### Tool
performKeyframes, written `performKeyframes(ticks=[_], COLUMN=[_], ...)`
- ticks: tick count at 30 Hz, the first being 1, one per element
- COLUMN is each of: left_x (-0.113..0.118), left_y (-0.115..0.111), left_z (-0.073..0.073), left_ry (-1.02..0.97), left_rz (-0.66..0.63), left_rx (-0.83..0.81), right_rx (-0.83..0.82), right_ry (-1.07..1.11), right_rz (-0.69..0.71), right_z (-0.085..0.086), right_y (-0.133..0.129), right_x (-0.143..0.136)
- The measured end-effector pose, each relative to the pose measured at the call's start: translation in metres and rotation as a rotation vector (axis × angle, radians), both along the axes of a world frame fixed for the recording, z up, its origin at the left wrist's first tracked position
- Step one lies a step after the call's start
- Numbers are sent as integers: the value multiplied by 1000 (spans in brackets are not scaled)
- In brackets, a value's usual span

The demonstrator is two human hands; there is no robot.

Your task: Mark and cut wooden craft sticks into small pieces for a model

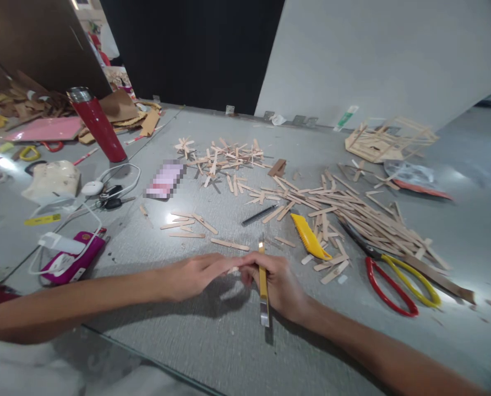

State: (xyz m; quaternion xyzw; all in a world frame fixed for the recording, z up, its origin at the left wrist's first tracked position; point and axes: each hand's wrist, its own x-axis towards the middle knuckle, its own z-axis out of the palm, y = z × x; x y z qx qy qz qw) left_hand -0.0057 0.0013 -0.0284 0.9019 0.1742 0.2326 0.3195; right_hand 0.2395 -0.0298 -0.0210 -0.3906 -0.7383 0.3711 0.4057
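My right hand (pixel 276 278) is closed around a slim yellow utility knife (pixel 263 280), its metal end pointing towards me and its narrow tip away. My left hand (pixel 200 275) reaches in from the left, and its fingertips meet those of my right hand. A small pale piece of wooden stick (pixel 232 270) shows beneath the left fingers, which are pinched on it; most of it is hidden. Just beyond the hands lies a loose wooden stick (pixel 230 244). To the right of the knife rests a yellow serrated-edged cutter (pixel 309 236).
Piled wooden sticks (pixel 361 212) spread right of centre, with red-and-yellow-handled scissors (pixel 394 280) beside them. A stick-built frame (pixel 389 140) stands back right. On the left are a red flask (pixel 97 124), a phone (pixel 165 180), keys (pixel 112 197) and a purple device with a white cable (pixel 74 256).
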Motion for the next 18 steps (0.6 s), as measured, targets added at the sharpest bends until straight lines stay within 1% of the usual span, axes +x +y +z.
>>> performKeyframes(ticks=[4,7,11,14,18], left_x=[0,1,2,2,1], left_y=[-1,-1,0,-1,-1], left_z=[6,8,8,11,14], left_ry=[1,-5,8,42,49], left_rz=[3,23,46,56,57], left_rx=[63,107,96,69,109], right_rx=[-10,-15,-14,-13,-16], right_ry=[13,19,31,39,45], right_rz=[-5,-11,-13,-13,-15], right_z=[1,2,1,1,2], right_y=[0,1,1,1,1], right_x=[0,-1,-1,-1,-1])
